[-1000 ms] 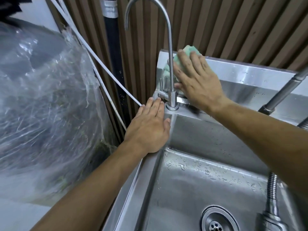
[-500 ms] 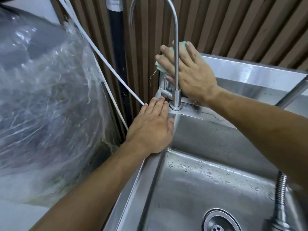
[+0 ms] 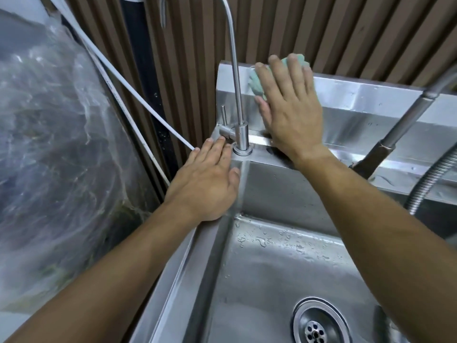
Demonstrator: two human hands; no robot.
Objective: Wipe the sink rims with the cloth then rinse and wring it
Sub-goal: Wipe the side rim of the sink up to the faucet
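Note:
My right hand (image 3: 289, 107) presses a light green cloth (image 3: 257, 81) flat against the steel backsplash (image 3: 371, 95) of the sink, just right of the thin gooseneck tap (image 3: 237, 95). Most of the cloth is hidden under my palm and fingers; its edges show at my fingertips. My left hand (image 3: 205, 184) lies flat, fingers apart, on the sink's left rim (image 3: 178, 276) at the back corner, fingertips close to the tap's base. It holds nothing.
The wet steel basin (image 3: 272, 280) has a drain (image 3: 319, 325) at the lower right. A second tap with a coiled metal hose (image 3: 430, 177) stands at the right. A plastic-wrapped bulky object (image 3: 57, 144) and white cables (image 3: 138, 100) crowd the left, against a brown slatted wall.
My right hand has slid the cloth to the right along the backsplash, from behind the tap's neck to its right side. My left hand has stayed on the rim.

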